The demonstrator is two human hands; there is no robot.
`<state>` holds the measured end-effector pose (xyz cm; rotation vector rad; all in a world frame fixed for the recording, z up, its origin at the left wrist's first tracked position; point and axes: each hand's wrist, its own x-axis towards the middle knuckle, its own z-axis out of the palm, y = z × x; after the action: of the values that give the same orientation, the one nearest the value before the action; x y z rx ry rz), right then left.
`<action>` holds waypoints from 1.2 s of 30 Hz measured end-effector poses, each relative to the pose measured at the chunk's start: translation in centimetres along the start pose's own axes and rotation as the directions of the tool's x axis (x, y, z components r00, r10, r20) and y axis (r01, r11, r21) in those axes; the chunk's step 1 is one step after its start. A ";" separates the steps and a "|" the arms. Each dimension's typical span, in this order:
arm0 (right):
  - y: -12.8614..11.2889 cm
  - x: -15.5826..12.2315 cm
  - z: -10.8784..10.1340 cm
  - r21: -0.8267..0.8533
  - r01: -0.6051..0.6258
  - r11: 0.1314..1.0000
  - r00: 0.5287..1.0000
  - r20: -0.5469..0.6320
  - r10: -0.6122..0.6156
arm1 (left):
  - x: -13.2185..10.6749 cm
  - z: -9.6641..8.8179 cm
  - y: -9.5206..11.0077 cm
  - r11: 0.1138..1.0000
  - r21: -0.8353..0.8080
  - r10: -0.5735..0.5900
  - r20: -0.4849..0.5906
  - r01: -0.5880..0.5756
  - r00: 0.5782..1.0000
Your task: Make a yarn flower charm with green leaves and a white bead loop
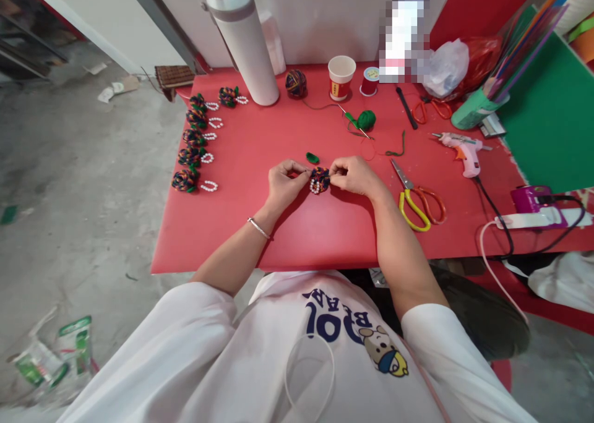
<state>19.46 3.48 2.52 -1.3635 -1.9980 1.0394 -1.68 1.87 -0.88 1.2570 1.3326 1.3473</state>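
Note:
Between my two hands, over the red table [278, 237], is a multicoloured yarn flower [320, 177] with a small loop of white beads [315, 187] on its near side. My left hand [288, 182] pinches its left edge with thumb and forefinger. On the opposite edge, my right hand [355, 177] grips it the same way. Just beyond the flower lies a green crocheted leaf [312, 158]. Several finished-looking yarn flowers [184, 180] with green leaves and white bead loops [209, 186] stand in a column along the table's left side.
Right of my hands lie scissors [408, 194] and a pink glue gun [464, 151] wired to a power strip [529, 219]. Behind are a green yarn ball [366, 120], a mixed yarn ball [296, 83], a paper cup [341, 80], a thread spool [370, 81] and a tall white flask [245, 46].

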 end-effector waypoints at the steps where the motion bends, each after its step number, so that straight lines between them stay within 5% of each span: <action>1: 0.0 0.0 0.0 0.014 0.004 1.000 1.000 -0.002 -0.004 | 0.0 0.0 0.1 1.000 -0.024 -0.002 0.015 0.002 1.000; 8: 0.1 0.0 0.2 0.173 0.039 0.984 0.999 0.000 -0.039 | -0.4 0.3 0.5 0.969 -0.228 -0.060 0.175 0.100 0.983; 12: -0.1 0.0 0.2 0.236 0.022 0.972 1.000 0.014 -0.027 | -0.4 0.5 0.2 0.961 -0.247 -0.081 0.172 0.123 0.982; 25: -0.5 0.0 0.6 0.292 0.042 0.955 0.999 0.019 -0.049 | -0.3 0.5 -0.3 0.976 -0.213 -0.015 0.160 0.050 0.987; 36: -1.4 -0.3 1.3 0.348 0.057 0.936 0.996 0.046 -0.078 | -1.2 0.3 0.4 0.999 -0.030 0.020 0.212 -0.014 0.977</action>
<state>17.84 2.51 2.86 -1.0792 -1.7798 1.3388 -1.19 0.71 -0.62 1.3548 1.1530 1.2019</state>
